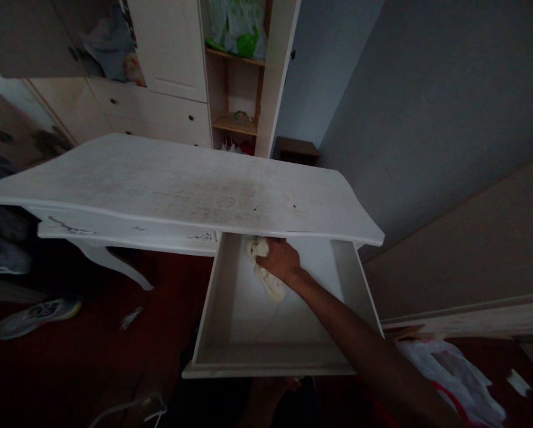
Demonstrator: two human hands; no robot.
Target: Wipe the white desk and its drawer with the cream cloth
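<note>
Inside a pulled-out white drawer (288, 356), my right hand (279, 260) grips a cream-coloured cloth (273, 285). The cloth hangs bunched from my fingers onto the drawer floor, near the tabletop's edge. My right forearm crosses the drawer from the lower right. Below the drawer front, in deep shadow, is what looks like my left hand (275, 389); its fingers are too dark and hidden to make out. The drawer belongs to a white table (114, 172) with curved edges and dark smudges on top.
A white wardrobe (172, 47) stands behind, one door open on shelves with plastic bags (237, 30). A grey wall (448, 89) runs along the right. On the red floor lie a shoe (34, 318) at left and a white plastic bag (453, 380) at right.
</note>
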